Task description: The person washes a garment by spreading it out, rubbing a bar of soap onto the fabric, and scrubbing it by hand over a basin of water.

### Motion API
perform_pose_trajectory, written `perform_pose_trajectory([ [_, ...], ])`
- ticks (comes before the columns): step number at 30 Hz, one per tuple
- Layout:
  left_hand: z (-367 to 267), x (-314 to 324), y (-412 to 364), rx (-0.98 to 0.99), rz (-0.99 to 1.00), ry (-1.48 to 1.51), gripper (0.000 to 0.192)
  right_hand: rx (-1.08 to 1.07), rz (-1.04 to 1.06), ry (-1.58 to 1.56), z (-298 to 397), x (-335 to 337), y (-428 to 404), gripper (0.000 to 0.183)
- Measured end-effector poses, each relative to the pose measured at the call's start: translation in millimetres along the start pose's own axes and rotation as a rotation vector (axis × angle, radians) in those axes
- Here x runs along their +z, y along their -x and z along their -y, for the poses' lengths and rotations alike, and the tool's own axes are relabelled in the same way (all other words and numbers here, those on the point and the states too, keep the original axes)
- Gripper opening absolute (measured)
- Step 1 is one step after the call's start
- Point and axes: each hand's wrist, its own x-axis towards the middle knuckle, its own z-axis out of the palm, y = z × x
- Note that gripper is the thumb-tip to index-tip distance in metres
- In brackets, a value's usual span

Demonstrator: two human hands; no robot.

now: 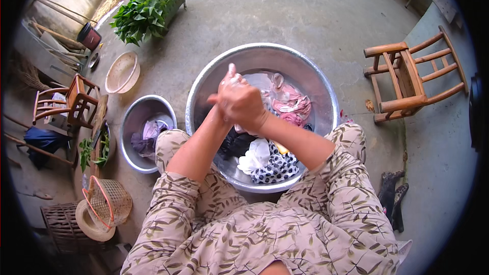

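My left hand [222,88] and my right hand [246,103] are pressed together above a large metal basin [212,67]. White suds cling to the fingers. The right hand lies over the left and hides most of it, so anything between the palms is out of sight. Beneath them the basin holds water and wet laundry. Pink cloth [292,103] is at its far right side, and dark cloth [233,143] lies under my wrists. Nearer to me are a white cloth [255,156] and a white cloth with black dots [273,170]. Part of a yellow object [281,148] shows beside my right forearm.
On the left stand a smaller metal basin [131,109] with purple cloth [147,141], a pale plastic basin [124,72], a wooden chair [82,95] and a woven basket [116,200]. Leafy greens [143,15] fill a crate ahead. At right are another wooden chair [410,72] and dark boots [391,194].
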Motion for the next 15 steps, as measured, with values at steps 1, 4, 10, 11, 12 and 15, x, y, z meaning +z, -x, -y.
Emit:
perform_pose_trajectory([
  [1, 13.0, 38.2, 8.3, -0.019, -0.003, 0.008, 0.03, -0.051, -0.012, 0.077, -7.7, 0.5, 8.5, 0.014],
  [4, 33.6, 89.3, 7.1, -0.172, -0.49, -0.369, 0.025, 0.114, -0.109, 0.272, -72.9, -15.5, -0.6, 0.017],
  [10, 19.7, 5.5, 20.5, 0.028, -0.279, -0.072, 0.025, -0.228, -0.077, 0.089, 16.4, 9.3, 14.4, 0.016],
  [11, 25.8, 7.7, 23.7, 0.098, -0.304, -0.247, 0.024, -0.253, -0.127, 0.036, 11.8, 12.6, 12.6, 0.017],
  [12, 36.0, 10.7, 21.9, 0.159, -0.319, -0.415, 0.024, -0.15, -0.107, 0.106, -5.1, 8.1, 8.2, 0.015],
  [15, 32.9, 52.3, 6.5, -0.161, -0.332, -0.446, 0.027, 0.062, -0.17, 0.288, -71.5, -18.6, -9.3, 0.023],
])
